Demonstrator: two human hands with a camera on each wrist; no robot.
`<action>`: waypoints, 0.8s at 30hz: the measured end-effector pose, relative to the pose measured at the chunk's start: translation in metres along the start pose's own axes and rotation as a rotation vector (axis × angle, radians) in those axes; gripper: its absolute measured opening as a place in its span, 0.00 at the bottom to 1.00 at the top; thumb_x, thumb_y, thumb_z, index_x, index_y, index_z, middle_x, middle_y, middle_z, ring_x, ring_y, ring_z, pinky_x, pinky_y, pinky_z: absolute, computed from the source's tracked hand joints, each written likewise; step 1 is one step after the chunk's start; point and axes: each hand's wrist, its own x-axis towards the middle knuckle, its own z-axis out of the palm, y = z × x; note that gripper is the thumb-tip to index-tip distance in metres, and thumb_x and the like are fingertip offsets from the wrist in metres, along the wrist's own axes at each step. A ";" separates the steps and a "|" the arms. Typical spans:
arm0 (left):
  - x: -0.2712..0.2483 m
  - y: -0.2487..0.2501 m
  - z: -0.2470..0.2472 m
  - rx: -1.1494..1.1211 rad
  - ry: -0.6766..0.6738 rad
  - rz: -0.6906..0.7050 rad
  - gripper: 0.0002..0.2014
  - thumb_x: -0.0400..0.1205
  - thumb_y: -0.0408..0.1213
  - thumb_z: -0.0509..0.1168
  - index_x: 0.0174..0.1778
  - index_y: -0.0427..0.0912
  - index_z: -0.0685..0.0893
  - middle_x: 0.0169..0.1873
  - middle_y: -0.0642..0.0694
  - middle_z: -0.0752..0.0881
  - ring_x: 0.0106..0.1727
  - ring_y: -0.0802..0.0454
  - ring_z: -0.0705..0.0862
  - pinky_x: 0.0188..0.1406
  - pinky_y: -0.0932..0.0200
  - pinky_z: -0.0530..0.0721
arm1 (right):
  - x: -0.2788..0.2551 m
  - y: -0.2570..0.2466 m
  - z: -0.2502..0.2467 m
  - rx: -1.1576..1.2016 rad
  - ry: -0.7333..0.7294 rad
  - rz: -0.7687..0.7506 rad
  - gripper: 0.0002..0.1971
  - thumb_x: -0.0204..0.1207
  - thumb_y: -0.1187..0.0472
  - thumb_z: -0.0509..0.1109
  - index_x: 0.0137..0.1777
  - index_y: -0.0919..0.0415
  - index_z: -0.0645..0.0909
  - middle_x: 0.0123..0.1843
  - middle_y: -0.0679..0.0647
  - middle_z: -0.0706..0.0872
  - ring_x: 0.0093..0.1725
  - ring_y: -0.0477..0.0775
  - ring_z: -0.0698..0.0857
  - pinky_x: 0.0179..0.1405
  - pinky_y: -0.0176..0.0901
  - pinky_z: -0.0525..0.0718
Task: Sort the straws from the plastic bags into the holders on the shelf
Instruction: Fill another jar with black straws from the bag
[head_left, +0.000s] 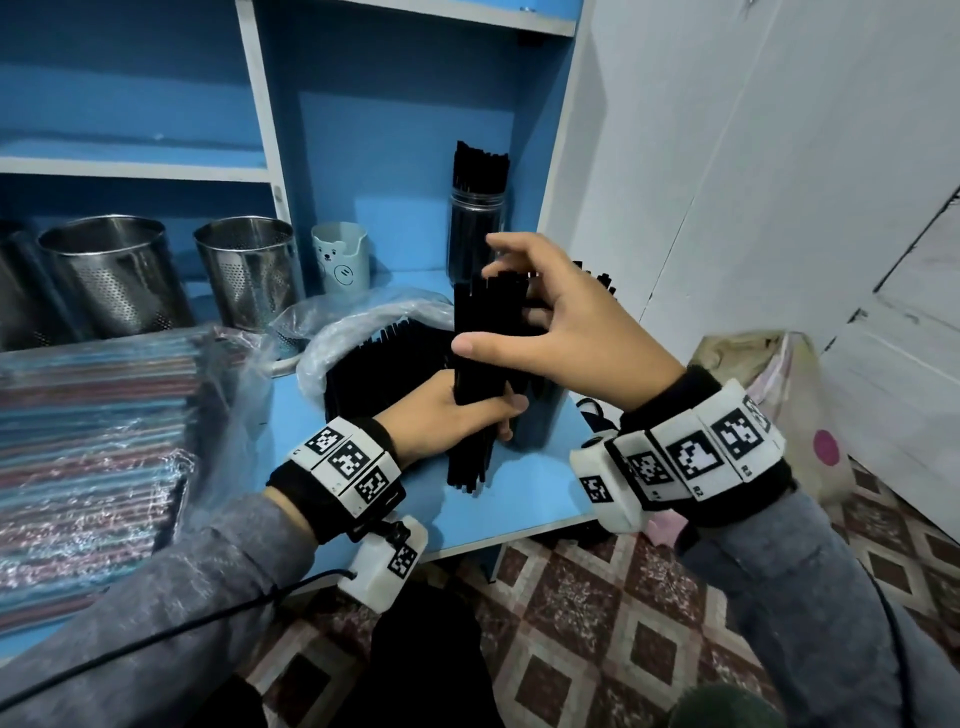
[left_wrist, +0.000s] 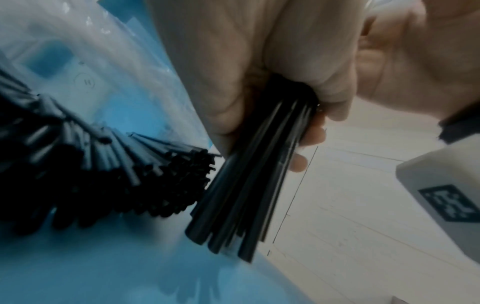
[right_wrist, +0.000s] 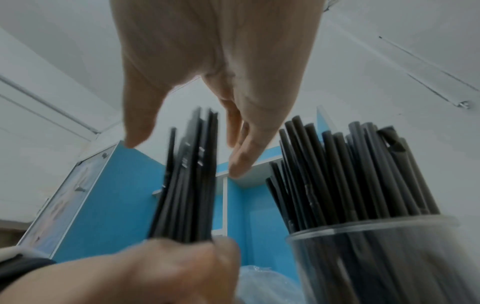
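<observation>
My left hand (head_left: 478, 413) grips a bundle of black straws (head_left: 475, 332) upright near its lower end, over the blue shelf (head_left: 519, 493). My right hand (head_left: 506, 317) is spread around the bundle's top, thumb on one side and straight fingers on the other. The right wrist view shows that right hand (right_wrist: 187, 144) open about the straw tips (right_wrist: 189, 195), above the left hand (right_wrist: 168, 273). Just right of the bundle stands a clear holder (right_wrist: 376, 257) packed with black straws. A second clear holder (head_left: 475, 228) with black straws stands further back. A plastic bag (head_left: 374, 317) of black straws (left_wrist: 91, 174) lies left of my left hand (left_wrist: 259, 92).
A bag of coloured straws (head_left: 88, 441) fills the shelf's left side. Behind it stand two perforated metal holders (head_left: 109, 275) (head_left: 249, 270) and a pale bear cup (head_left: 340, 257). A white wall bounds the right. On the patterned floor sits a cloth bag (head_left: 779, 389).
</observation>
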 end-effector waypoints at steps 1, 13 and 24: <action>-0.002 0.007 -0.003 0.013 -0.027 0.031 0.12 0.84 0.35 0.67 0.33 0.43 0.84 0.30 0.50 0.87 0.37 0.55 0.84 0.48 0.61 0.82 | 0.000 0.000 -0.002 0.008 -0.006 0.021 0.36 0.64 0.48 0.84 0.71 0.51 0.74 0.64 0.46 0.78 0.62 0.40 0.81 0.60 0.31 0.80; 0.003 0.043 0.000 -0.083 0.078 0.220 0.15 0.75 0.37 0.78 0.53 0.54 0.84 0.49 0.60 0.90 0.55 0.64 0.87 0.56 0.67 0.82 | -0.002 -0.009 -0.019 0.165 -0.026 -0.084 0.02 0.75 0.67 0.76 0.42 0.63 0.86 0.38 0.51 0.89 0.41 0.42 0.87 0.45 0.28 0.81; 0.064 0.021 0.015 -0.043 0.288 0.007 0.68 0.56 0.55 0.86 0.81 0.62 0.42 0.80 0.50 0.58 0.81 0.55 0.63 0.81 0.55 0.61 | 0.029 0.017 -0.082 0.291 0.416 0.019 0.06 0.74 0.62 0.75 0.42 0.65 0.84 0.28 0.53 0.80 0.22 0.47 0.75 0.17 0.34 0.66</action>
